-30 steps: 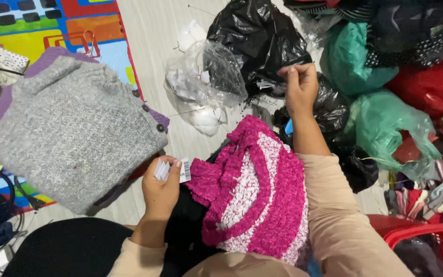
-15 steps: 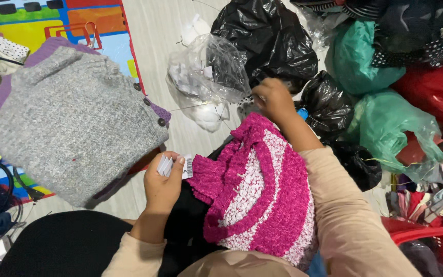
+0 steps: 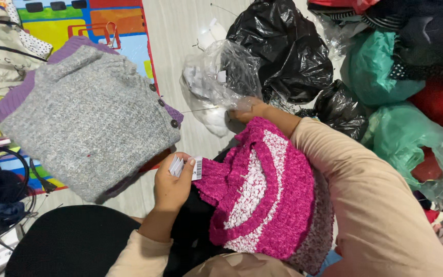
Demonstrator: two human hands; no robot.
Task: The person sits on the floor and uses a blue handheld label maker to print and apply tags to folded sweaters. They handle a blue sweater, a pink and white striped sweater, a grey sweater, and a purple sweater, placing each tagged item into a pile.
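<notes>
A fuzzy pink and white knitted garment [image 3: 265, 190] lies across my lap. My left hand [image 3: 173, 184] pinches a small white paper tag [image 3: 184, 166] at the garment's left edge. My right hand [image 3: 249, 109] reaches forward over the garment and touches the bottom of a clear crumpled plastic bag [image 3: 221, 77] lying on the pale floor; I cannot tell if its fingers close on the bag. My right arm wears a beige sleeve [image 3: 365, 195].
A folded grey knit sweater with purple trim and dark buttons [image 3: 85, 120] lies to the left on a colourful play mat [image 3: 93, 25]. Black plastic bags [image 3: 283, 46] and green bags [image 3: 385, 72] of clothes crowd the right. Dark cables [image 3: 6, 169] lie at the left edge.
My right hand has come down and to the left, from up by the black bags to the clear plastic bag. My left hand keeps hold of the tag.
</notes>
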